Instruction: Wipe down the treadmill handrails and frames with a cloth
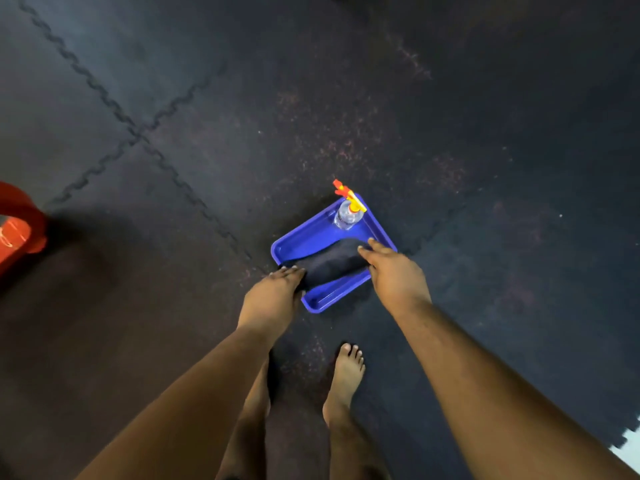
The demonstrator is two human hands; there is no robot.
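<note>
View from above, looking down at a dark rubber floor (311, 98) of interlocking mats. Both arms reach down twd a blue tray (298, 242) sitting on the floor. A dark cloth (329, 261) lies across the tray's near half, w/ one end spilling over the rim. The left hand (273, 296) rests on that overhanging end, fingers bent down onto the fabric; can't tell if it really grips or only presses. The right hand (394, 275) is on the cloth's other end, thumb and forefinger reaching fwd onto it, other fingers tucked below; the grip itself is hidden. Just beyond the right hand, in the tray's far corner, stands a clear spray bottle (347, 213) w/ yellow and red trigger head, upright, apart from the cloth. Below the hands, nearer the person, a bare foot (346, 379) stands on the floor, and a second leg shows beside it. Well out past the left hand, at the frame edge, is a red object (19, 223), partly cut off.
</note>
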